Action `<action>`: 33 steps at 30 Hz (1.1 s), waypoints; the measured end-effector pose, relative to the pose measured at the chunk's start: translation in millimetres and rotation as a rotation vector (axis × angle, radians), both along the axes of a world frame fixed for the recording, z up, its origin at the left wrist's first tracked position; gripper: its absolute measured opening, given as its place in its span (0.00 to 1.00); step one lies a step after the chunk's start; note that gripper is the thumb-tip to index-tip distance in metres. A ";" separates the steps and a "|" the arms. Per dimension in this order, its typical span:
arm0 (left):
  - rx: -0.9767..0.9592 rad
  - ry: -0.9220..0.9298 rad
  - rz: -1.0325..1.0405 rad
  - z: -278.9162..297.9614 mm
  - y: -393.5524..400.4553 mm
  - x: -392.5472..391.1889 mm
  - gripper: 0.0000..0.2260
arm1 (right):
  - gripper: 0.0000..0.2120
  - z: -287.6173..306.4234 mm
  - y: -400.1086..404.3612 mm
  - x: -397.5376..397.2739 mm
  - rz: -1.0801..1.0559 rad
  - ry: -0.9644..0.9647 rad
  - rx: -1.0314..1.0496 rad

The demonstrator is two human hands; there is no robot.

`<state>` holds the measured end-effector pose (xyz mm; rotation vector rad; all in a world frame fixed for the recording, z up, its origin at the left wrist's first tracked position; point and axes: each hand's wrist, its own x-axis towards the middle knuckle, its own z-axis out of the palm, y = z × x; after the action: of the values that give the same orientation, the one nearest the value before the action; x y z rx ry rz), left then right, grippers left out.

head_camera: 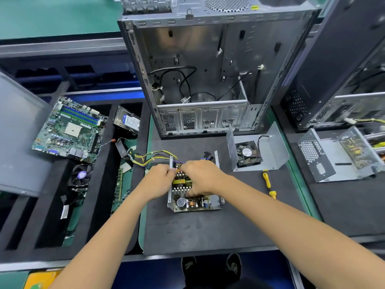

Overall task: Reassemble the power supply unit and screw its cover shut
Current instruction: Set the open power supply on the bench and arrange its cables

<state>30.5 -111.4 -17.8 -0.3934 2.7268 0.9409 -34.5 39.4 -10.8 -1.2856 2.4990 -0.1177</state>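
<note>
Surface: dark anti-static mat [208, 230] on a green-edged workbench.

Power supply unit [194, 202]: open metal tray, circuit board exposed, at mat centre; yellow and black wire bundle [150, 157] leaves its far-left corner.

Left hand [159, 180]: fingers curled, gripping the unit's left wall at the far corner.

Right hand [201, 177]: laid over the board, fingers curled down onto components; whether it pinches anything, cannot tell.

Cover [260, 147]: bent metal shell with black fan [248, 153] inside, on the mat, right of and beyond the unit, apart from it.

Screwdriver [268, 185]: yellow handle, lying just near the cover's front edge.

Computer case [214, 76]: open, empty, loose cables inside, at the mat's far edge.

Foam tray, left: motherboard [69, 127], hard drive [128, 122], cooler fan [81, 175].

Second power supply [341, 153]: far right, open.
</note>
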 end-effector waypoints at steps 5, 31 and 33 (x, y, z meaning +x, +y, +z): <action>-0.103 0.054 -0.049 3.4 3.9 -14.2 0.15 | 0.26 0.4 0.7 3.1 -0.062 -0.004 -0.014; -0.183 0.062 -0.473 4.3 -1.0 -71.3 0.08 | 0.08 13.1 -3.9 -2.5 -0.672 -0.509 -0.131; -0.002 0.082 -0.395 7.2 -24.4 -69.6 0.08 | 0.08 11.7 -2.7 -3.9 -0.691 -0.526 -0.141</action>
<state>-39.1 -135.8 -10.6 0.1851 2.7280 0.8573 -38.4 36.7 0.9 -0.3030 2.3558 -0.6984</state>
